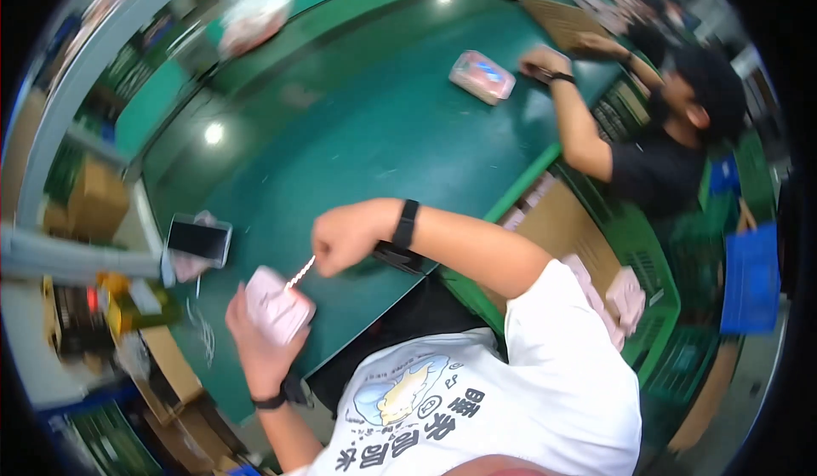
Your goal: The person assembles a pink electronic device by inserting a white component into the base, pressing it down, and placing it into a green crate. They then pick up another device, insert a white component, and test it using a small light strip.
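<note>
My left hand (254, 333) is closed around a pink rounded rectangular case (281, 306), held over the near left part of the green work surface (357, 148). My right hand (347, 233) makes a fist just to the case's upper right. From that fist a pale twisted cord (300, 272) runs down to the case's face, where a thin dark line also shows. Motion blur hides how the cord meets the case. A black object (398, 256) lies beneath my right wrist, partly covered.
A phone (199, 241) rests on something pink at the left edge. A clear-and-pink package (482, 77) sits farther along the surface, near a co-worker's hand (545, 60). At right, a green crate (659, 306) holds cardboard and pink pieces (625, 297). A plastic bag (255, 12) stands beyond.
</note>
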{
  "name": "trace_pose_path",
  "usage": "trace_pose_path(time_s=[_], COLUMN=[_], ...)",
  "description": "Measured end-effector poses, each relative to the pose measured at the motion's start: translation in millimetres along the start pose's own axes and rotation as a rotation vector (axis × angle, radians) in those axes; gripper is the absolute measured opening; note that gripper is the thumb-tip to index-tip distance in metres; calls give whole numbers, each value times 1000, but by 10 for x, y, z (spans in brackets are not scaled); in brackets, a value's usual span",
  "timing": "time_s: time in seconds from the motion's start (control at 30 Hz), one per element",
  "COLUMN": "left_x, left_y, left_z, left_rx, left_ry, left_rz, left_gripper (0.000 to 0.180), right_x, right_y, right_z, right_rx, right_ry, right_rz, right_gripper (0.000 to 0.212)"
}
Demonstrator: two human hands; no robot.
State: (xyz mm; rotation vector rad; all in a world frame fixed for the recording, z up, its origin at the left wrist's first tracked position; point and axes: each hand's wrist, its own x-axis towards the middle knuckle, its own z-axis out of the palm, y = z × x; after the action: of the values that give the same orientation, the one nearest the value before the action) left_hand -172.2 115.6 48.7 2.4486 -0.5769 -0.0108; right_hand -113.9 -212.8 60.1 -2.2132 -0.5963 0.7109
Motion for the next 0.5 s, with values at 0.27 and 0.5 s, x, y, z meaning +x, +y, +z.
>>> trace_pose_path(time_s=[0.27,0.5], left_x=[-6,-109], left_y=[242,193], left_z=[527,546], left_rx=[-104,-80], left_ry=[205,136], left_rz=[-157,-25], left_gripper=[124,126], right_x=[101,191], right_y=[-100,-146], right_z=[445,615], right_rx=[22,178], right_ry=[219,484], right_rz=[-194,-208], right_gripper=[48,36])
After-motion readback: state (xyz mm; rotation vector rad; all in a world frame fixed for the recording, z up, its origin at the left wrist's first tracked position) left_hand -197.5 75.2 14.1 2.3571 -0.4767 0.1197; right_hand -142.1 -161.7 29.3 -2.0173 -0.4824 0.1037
